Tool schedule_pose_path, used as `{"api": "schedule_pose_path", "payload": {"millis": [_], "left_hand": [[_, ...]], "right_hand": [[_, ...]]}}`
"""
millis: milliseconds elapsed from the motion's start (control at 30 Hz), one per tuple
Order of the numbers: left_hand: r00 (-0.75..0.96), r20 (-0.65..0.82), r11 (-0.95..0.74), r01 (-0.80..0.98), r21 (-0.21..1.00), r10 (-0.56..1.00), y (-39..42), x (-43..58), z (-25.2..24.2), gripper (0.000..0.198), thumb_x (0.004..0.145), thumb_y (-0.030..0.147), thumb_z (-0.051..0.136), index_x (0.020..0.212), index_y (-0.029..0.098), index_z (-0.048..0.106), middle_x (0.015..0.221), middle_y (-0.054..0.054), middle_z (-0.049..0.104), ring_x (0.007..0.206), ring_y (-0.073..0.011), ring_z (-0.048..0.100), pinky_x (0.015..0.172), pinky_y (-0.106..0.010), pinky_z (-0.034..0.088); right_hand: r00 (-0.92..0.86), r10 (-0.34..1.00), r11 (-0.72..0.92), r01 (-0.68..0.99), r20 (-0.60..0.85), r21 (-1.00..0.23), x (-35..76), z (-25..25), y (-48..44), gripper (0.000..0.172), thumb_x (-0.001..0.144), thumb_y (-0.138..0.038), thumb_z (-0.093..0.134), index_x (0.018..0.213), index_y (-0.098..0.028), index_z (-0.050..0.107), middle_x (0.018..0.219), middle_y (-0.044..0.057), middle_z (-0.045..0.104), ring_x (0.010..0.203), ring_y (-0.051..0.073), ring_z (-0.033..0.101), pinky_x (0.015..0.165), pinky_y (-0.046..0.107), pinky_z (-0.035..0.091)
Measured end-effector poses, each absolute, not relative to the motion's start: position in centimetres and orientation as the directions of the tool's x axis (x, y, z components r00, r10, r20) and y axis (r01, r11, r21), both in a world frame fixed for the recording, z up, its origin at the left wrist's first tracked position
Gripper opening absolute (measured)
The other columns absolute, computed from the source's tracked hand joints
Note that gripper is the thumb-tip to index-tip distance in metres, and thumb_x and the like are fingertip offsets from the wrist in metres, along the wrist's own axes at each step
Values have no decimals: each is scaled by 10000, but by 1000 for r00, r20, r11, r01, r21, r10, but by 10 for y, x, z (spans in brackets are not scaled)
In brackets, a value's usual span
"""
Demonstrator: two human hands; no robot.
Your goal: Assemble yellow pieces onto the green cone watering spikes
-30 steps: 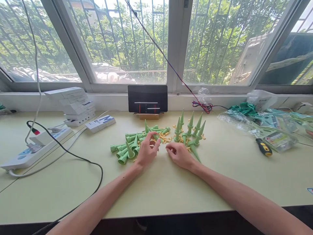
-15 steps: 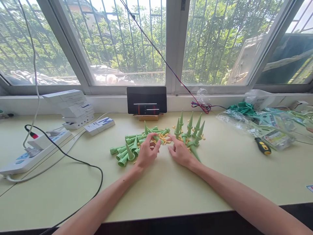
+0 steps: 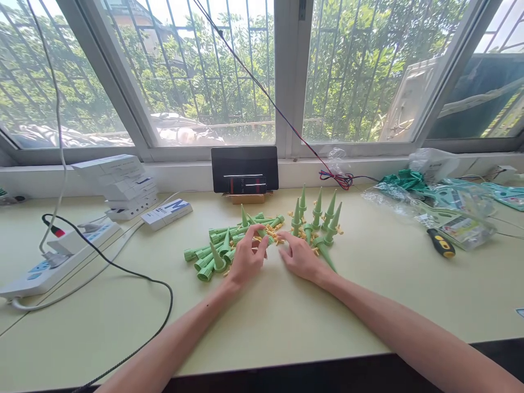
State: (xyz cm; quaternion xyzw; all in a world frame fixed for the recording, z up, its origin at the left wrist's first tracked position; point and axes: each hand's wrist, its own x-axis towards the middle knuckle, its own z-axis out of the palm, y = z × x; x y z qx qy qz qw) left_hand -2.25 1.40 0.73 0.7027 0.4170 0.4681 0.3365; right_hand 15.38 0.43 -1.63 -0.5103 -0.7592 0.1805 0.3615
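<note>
My left hand (image 3: 246, 259) is curled, thumb and fingers around a green plastic spike (image 3: 262, 233) that its fingers partly hide. Just to the right, my right hand (image 3: 301, 255) reaches its index finger to a pile of small yellow plastic valves (image 3: 273, 232), with the thumb apart from it. Left of my left hand lies a heap of green spikes with hollow round ends (image 3: 207, 261). Beyond my right hand, several green spikes fitted with yellow valves (image 3: 317, 210) stand points up. One more green spike (image 3: 325, 254) lies beside my right wrist.
A dark tablet and a phone (image 3: 246, 184) lean on a stand at the back. White boxes (image 3: 126, 185) and a power strip (image 3: 77, 251) with cables occupy the left. A screwdriver (image 3: 441, 243) and plastic-bagged green parts (image 3: 458, 213) lie at the right.
My right index finger has moved slightly left and down onto the yellow valves. My left hand is nearly still. The view has shifted a little.
</note>
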Motion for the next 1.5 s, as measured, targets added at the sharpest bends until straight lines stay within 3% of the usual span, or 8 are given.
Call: {"api": "schedule_pose_path", "payload": {"millis": [300, 533, 800, 1067, 1267, 1500], "left_hand": [[231, 345, -399, 257, 880, 910, 13, -22, 9, 269, 945, 425, 506, 1129, 230, 523, 858, 7, 498, 530, -91, 568, 392, -197, 457], [268, 344, -417, 302, 857, 900, 13, -22, 8, 262, 952, 379, 500, 1182, 264, 549, 878, 5, 510, 528, -68, 552, 426, -177, 450], [245, 349, -407, 255, 877, 905, 13, -22, 8, 515, 918, 332, 569, 1370, 331, 322, 847, 40, 497, 484, -53, 546, 426, -160, 441], [215, 309, -352, 203, 914, 927, 14, -22, 8, 586, 917, 362, 569, 1404, 325, 245, 848, 36, 550, 405, -27, 494, 399, -154, 411], [212, 254, -291, 171, 941, 944, 16, -23, 9, 653, 902, 386, 587, 1436, 307, 220, 799, 50, 538, 395, -34, 478, 380, -155, 379], [233, 190, -228, 150, 962, 954, 16, -24, 10, 605, 898, 388, 582, 1390, 255, 256, 866, 7, 629, 408, -37, 472, 405, -172, 395]], "right_hand": [[-241, 908, 413, 662, 344, -626, 155, -17, 5, 215, 884, -124, 558, 1086, -158, 623, 1080, 89, 647, 756, 163, 573, 776, 331, 464], [-259, 907, 417, 663, 332, -622, 156, -20, 6, 204, 887, -109, 567, 1070, -167, 635, 1048, 75, 621, 744, 153, 565, 776, 320, 460], [-289, 903, 427, 673, 317, -604, 155, -17, 6, 265, 896, -86, 570, 1103, -189, 702, 1020, 67, 605, 902, 181, 600, 831, 303, 447], [-278, 903, 428, 656, 327, -622, 156, -19, 6, 298, 880, -74, 588, 1115, -212, 707, 1011, 59, 573, 893, 179, 595, 845, 317, 453], [-250, 914, 405, 608, 320, -683, 157, -15, 4, 226, 876, -103, 583, 1053, -206, 679, 982, 44, 547, 793, 155, 562, 793, 318, 462], [-217, 915, 400, 592, 339, -700, 157, -14, 5, 147, 823, -93, 606, 939, -181, 625, 943, 29, 579, 696, 132, 508, 719, 292, 432]]}}
